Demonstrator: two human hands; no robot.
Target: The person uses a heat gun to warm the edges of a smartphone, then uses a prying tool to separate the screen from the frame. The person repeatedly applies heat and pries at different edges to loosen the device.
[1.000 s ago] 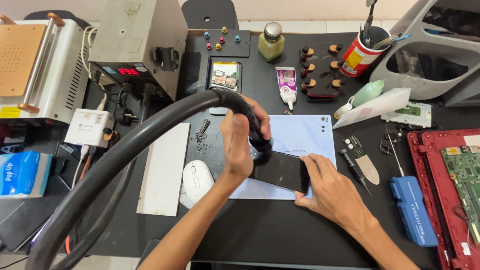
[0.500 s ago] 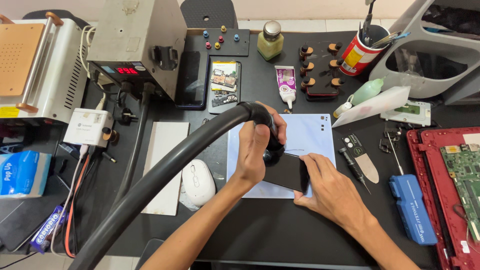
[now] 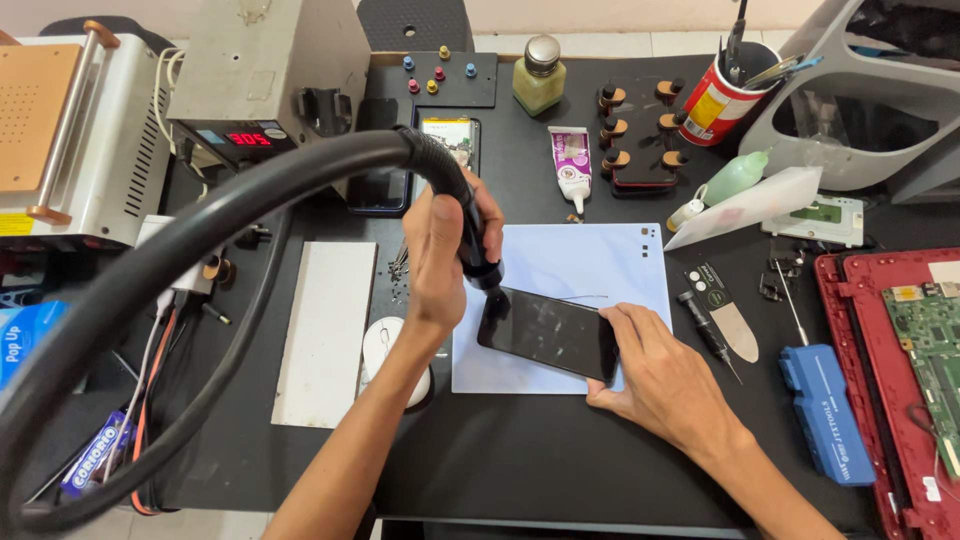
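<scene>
My left hand [image 3: 440,255] grips the black handle of a hot-air wand [image 3: 470,225] on a thick black hose [image 3: 180,250]. Its nozzle points down at the left end of a black smartphone [image 3: 548,333]. The phone lies face up on a pale blue mat [image 3: 575,270]. At the phone's right end, my right hand [image 3: 655,375] holds it by its edges, fingers curled around the end. The hose arcs from the wand across the left of the bench.
A grey heat station with a red display [image 3: 250,60] stands at the back left. A white mouse [image 3: 385,355] lies by my left forearm. A blue tool case [image 3: 825,410], tweezers and a red tray with a circuit board [image 3: 925,330] sit right.
The wand and my left hand have shifted left, from the phone's top edge to its left end. The hose swung up and left.
</scene>
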